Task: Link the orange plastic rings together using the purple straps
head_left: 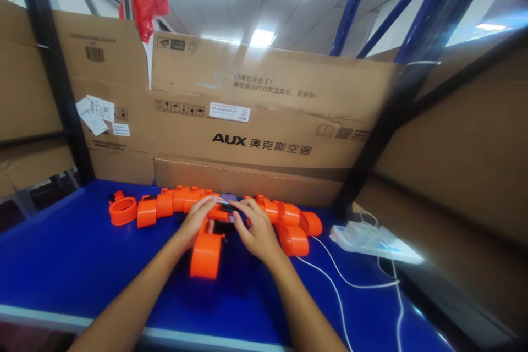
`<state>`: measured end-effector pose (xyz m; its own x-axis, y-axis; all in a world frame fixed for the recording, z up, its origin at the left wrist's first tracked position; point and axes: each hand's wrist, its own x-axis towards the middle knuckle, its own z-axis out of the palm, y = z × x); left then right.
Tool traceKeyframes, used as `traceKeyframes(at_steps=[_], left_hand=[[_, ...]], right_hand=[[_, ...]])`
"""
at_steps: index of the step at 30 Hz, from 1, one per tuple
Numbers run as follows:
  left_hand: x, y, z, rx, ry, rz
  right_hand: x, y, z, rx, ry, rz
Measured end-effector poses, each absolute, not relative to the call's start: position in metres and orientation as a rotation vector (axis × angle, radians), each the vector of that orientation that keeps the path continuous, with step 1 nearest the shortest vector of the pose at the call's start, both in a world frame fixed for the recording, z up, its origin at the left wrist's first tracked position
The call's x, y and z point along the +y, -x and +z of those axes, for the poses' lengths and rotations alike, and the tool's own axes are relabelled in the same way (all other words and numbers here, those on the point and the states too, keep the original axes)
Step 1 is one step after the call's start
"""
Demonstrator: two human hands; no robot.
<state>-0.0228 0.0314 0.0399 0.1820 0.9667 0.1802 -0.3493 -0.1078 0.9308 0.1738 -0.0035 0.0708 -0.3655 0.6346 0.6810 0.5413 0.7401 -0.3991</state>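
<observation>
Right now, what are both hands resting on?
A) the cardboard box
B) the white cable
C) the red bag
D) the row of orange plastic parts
D: the left hand and right hand both touch the orange plastic parts on the blue table.

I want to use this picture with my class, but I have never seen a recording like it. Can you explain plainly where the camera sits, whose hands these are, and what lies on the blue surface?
The one picture comes from a camera on a person's head, looking down at their bare hands. The left hand and right hand both rest on a chain of orange plastic ring segments lying along the blue table top. Between the fingers sits a small dark device; what it is, I cannot tell. On the right lie a white flat packet and thin white cables. Brown cardboard boxes stand behind.
</observation>
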Motion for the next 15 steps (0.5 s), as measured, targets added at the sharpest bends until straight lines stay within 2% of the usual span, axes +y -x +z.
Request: traceKeyframes(at_steps=[7,15], left_hand=[[0.041,0.065,0.057,0.483,-0.729,1.272],[0.041,0.072,0.059,0.460,-0.707,1.251]], right_hand=[[0.007,-0.175,0.062,-2.099,1.041,0.010],[0.011,-0.158,0.055,-2.339,1.198,-0.172]])
